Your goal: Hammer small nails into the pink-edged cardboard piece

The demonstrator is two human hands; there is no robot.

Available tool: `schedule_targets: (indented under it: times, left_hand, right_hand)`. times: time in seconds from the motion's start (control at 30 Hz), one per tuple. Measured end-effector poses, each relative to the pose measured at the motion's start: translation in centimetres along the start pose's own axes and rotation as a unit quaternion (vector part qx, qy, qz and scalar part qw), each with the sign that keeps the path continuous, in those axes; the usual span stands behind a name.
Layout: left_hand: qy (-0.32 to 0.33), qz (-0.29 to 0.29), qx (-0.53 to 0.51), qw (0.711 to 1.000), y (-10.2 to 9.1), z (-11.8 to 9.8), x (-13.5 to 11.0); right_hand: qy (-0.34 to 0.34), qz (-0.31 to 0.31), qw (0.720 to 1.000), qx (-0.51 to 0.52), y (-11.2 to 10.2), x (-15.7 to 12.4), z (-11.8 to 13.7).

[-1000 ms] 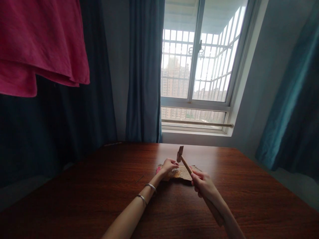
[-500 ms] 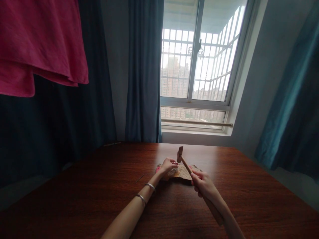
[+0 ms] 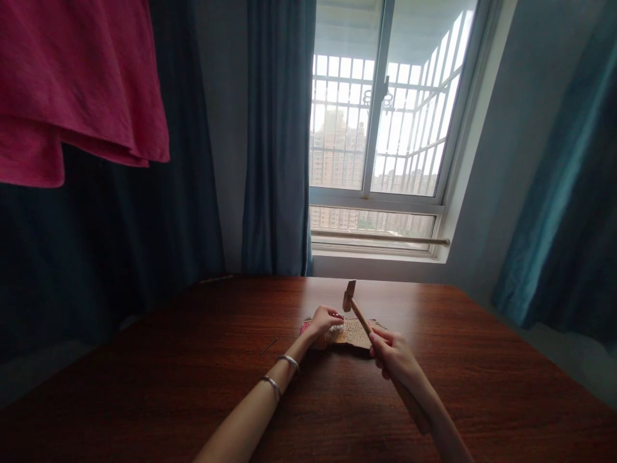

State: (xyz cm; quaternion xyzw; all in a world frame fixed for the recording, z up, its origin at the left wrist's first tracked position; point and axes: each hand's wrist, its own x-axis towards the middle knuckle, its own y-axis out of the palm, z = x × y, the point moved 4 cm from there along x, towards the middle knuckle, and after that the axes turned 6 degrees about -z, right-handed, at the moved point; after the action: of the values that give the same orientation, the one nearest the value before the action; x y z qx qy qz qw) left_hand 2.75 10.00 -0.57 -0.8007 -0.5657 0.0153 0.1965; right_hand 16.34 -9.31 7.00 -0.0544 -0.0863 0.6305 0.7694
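Note:
My right hand (image 3: 391,352) is wrapped round the wooden handle of a hammer (image 3: 360,315), whose head is raised above a piece of brown cardboard (image 3: 357,332). Many small dark dots or holes cover the cardboard, and its edges look ragged. Over its left part, my left hand (image 3: 324,319) has its fingers pinched together near the hammer head; what they hold is too small to make out. Whitish bits (image 3: 335,334) lie under that hand, and a pink patch (image 3: 304,326) shows at the cardboard's left end.
The brown wooden table (image 3: 183,386) reaches back to the window wall. A thin dark stick-like thing (image 3: 268,346) lies left of the cardboard. Pink cloth (image 3: 81,83) hangs at upper left. Blue curtains (image 3: 277,141) flank the barred window (image 3: 376,128).
The hammer head has risen slightly, away from the cardboard. My left hand stays almost where it was.

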Motion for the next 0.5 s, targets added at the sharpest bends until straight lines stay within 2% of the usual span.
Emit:
schedule_targets:
  times: [0.5]
  left_hand:
    - [-0.020, -0.001, -0.011, 1.000, 0.18, -0.11, -0.10]
  right_hand:
    - [0.003, 0.020, 1.000, -0.019, 0.11, -0.41, 0.45]
